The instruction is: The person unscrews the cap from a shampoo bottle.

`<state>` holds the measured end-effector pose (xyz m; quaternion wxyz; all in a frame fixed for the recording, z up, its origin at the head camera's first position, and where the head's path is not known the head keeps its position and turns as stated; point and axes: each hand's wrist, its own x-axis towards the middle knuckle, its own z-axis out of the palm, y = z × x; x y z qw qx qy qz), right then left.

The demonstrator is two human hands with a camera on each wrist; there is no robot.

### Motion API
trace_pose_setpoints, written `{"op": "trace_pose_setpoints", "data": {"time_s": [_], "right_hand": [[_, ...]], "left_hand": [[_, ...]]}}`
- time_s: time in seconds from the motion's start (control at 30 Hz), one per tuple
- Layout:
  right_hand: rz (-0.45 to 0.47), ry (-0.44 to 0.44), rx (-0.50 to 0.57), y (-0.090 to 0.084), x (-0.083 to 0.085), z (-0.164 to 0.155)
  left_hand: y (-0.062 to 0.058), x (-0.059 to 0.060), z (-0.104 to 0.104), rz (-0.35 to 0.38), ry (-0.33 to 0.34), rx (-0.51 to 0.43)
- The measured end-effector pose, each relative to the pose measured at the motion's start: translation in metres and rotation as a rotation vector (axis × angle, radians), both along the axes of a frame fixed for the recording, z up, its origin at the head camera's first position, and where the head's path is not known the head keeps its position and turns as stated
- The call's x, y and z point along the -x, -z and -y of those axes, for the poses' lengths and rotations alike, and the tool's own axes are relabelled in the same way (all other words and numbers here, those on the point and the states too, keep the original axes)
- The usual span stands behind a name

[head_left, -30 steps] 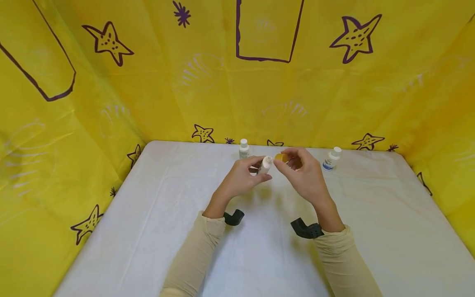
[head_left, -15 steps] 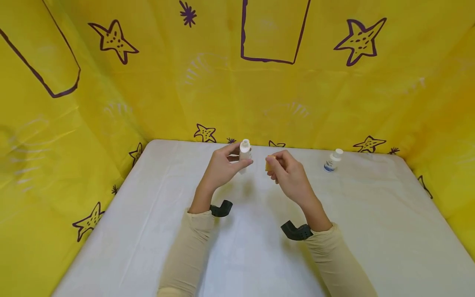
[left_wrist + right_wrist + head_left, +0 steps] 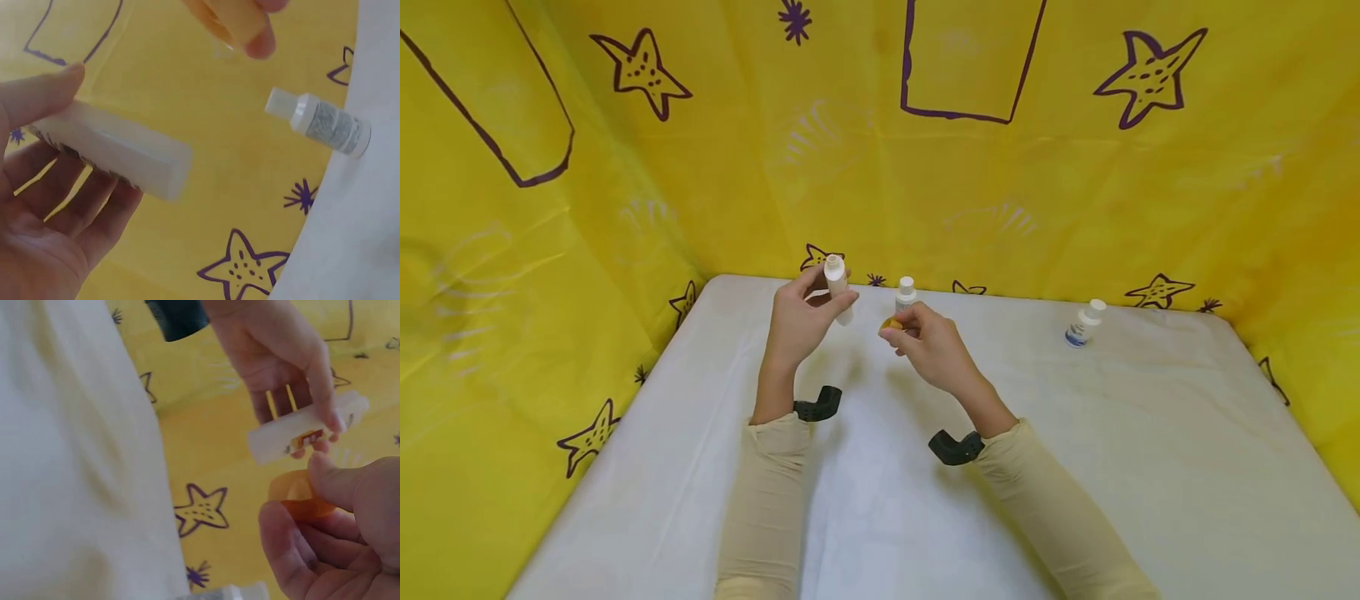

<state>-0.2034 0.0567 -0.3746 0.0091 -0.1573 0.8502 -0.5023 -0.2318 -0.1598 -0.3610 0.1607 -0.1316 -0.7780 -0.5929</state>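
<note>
My left hand (image 3: pixel 801 321) grips a small white bottle (image 3: pixel 837 282) between thumb and fingers, held above the table with its neck uncapped. In the left wrist view the bottle (image 3: pixel 119 150) lies slantwise across the fingers. An orange, see-through cap (image 3: pixel 299 490) is pinched between thumb and fingers of my right hand (image 3: pixel 936 346), to the right of the bottle and apart from it. Just behind that hand stands a second white bottle (image 3: pixel 906 292) with a white cap, partly covered by the fingers in the head view; its grey label shows in the left wrist view.
Farther right, a white-capped bottle (image 3: pixel 1086 323) with a blue label stands on the white-covered table (image 3: pixel 880 500). Yellow cloth (image 3: pixel 850 167) printed with starfish hangs behind and along the sides. Each wrist wears a black camera mount (image 3: pixel 957 447).
Both hands have moved left, the left one carrying its bottle away from the standing bottle. The orange cap has travelled left in the right hand, and the standing bottle is visible again between them.
</note>
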Motion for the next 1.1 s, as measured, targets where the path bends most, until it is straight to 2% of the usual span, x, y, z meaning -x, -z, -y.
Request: {"op": "trace_pose_setpoints", "data": {"time_s": [0.23, 0.4, 0.5, 0.73, 0.9, 1.1], "right_hand": [[0.073, 0.004, -0.010, 0.023, 0.019, 0.032], [0.081, -0.008, -0.086, 0.045, 0.029, 0.049], [0.082, -0.001, -0.108, 0.055, 0.031, 0.058], [0.093, -0.026, -0.094, 0.066, 0.032, 0.072], [0.087, -0.040, -0.102, 0.072, 0.032, 0.075], [0.083, -0.064, -0.122, 0.077, 0.031, 0.077]], "left_hand": [[0.010, 0.008, 0.014, 0.059, -0.160, 0.003], [0.017, 0.012, 0.022, 0.091, -0.269, 0.072], [0.021, 0.013, 0.027, 0.120, -0.305, 0.114], [0.039, 0.020, 0.037, 0.238, -0.315, 0.138], [0.054, 0.026, 0.041, 0.285, -0.303, 0.137], [0.059, 0.027, 0.042, 0.321, -0.315, 0.126]]}}
